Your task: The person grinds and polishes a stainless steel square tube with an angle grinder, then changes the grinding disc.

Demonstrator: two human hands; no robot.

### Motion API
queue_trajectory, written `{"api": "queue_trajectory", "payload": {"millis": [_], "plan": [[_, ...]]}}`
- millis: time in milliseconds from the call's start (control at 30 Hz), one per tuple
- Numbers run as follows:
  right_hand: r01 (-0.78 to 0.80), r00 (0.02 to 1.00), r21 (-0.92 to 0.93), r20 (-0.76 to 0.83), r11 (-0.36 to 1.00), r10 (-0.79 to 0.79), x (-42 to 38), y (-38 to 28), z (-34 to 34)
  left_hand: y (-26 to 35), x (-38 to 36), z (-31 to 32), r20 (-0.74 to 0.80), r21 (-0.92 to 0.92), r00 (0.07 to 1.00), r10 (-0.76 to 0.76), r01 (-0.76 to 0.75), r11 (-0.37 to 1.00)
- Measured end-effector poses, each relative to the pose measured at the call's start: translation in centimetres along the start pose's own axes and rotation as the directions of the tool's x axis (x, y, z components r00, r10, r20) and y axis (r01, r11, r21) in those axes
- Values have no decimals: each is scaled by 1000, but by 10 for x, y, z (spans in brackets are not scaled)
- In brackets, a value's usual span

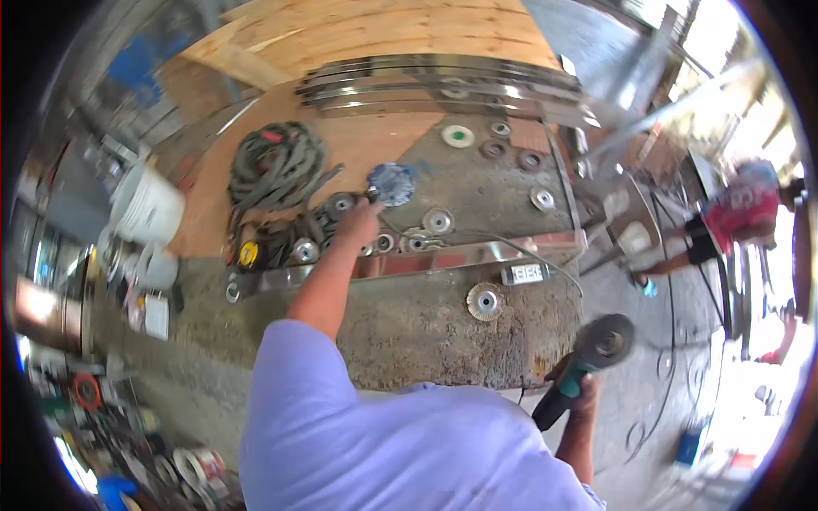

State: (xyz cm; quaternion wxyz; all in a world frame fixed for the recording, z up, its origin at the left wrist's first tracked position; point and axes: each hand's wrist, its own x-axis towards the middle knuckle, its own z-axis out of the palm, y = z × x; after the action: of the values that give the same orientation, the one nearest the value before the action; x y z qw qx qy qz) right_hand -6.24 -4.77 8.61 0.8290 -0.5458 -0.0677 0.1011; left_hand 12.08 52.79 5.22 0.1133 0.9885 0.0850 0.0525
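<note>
My right hand (pixel 584 393) is wrapped round the body of an angle grinder (pixel 567 393), held off the right front corner of the worktable. Its dark disc (pixel 610 339) faces up. Across the table stretches my left arm, and my left hand (pixel 360 223) is closed near a blue-grey round disc (pixel 393 184). Something small and dark shows at those fingertips, too small to name. Close to that hand lie a dark round wheel (pixel 342 204) and a silver cup-shaped wheel (pixel 438 221). Nearer my body rests a wire wheel (pixel 485 301).
A long shiny metal bar (pixel 400 262) crosses the worktable (pixel 409 345). Coiled grey hose (pixel 277 162) lies at left, with metal strips (pixel 443 89) and plywood (pixel 409 30) behind. A cable (pixel 511 244) runs rightward. A white bucket (pixel 146 204) stands left; a person (pixel 741 209) is at right.
</note>
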Motion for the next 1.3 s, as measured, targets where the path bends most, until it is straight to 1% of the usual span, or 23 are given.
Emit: {"api": "queue_trajectory", "payload": {"millis": [33,67,100,133,233,300,333,400,433,500,533,600,633,667,733,767,800,833,867,967,1067,1200,1300], "plan": [[20,994,102,-112,995,-8,-11,-17,20,-1,22,7,59,69,998,22,-26,997],[67,975,198,-219,978,-22,-19,-35,40,12,36,0,107,99,993,-41,30,995],[18,965,139,-263,990,19,-34,-46,37,11,48,8,126,177,991,-39,17,984],[-5,969,128,-244,992,36,-52,-43,22,9,58,16,145,254,989,-38,0,967],[43,903,89,-430,995,0,-82,-38,37,-22,90,44,242,493,958,154,-258,831],[82,817,62,-576,995,-31,-101,-30,56,-32,101,52,108,460,943,315,-328,825],[81,796,71,-605,994,-22,-111,-26,58,-25,104,57,87,429,938,335,-338,837],[83,750,107,-662,991,9,-128,-16,60,2,99,19,56,376,928,369,-363,853],[53,750,95,-661,994,24,-133,-17,62,14,101,17,-13,337,925,379,-353,873],[82,719,155,-693,984,50,-136,-8,67,40,97,14,-155,247,916,371,-327,912],[89,706,181,-705,979,66,-139,-8,68,57,92,8,-167,158,924,345,-321,934],[57,704,154,-707,986,70,-142,-12,74,97,82,0,-169,-19,945,279,-286,958],[42,708,143,-702,989,71,-141,-13,76,118,75,3,-142,-255,948,283,-312,915],[41,704,138,-707,990,70,-141,-13,80,141,64,6,-117,-474,950,290,-310,824],[50,705,121,-708,991,51,-138,-19,85,200,31,1,50,-727,929,367,-219,651],[22,714,120,-697,993,68,-140,-22,85,223,22,14,248,-834,885,393,-11,551],[39,702,114,-710,993,53,-142,-22,83,243,17,32,424,-868,791,440,218,445],[54,690,108,-723,993,41,-143,-21,81,262,12,48,304,-873,790,533,8,488],[68,679,103,-734,992,30,-146,-21,80,278,10,62,190,-841,757,626,-203,501],[68,643,79,-766,995,17,-155,-23,74,308,9,93,177,-782,697,695,-329,530],[95,604,86,-797,992,11,-165,-24,64,325,22,110,224,-670,669,709,-422,610],[135,562,108,-827,985,13,-176,-28,42,329,32,104,380,-519,589,713,-502,692],[129,532,135,-846,982,46,-185,-26,23,335,31,104,381,-507,620,686,-480,716]]}}
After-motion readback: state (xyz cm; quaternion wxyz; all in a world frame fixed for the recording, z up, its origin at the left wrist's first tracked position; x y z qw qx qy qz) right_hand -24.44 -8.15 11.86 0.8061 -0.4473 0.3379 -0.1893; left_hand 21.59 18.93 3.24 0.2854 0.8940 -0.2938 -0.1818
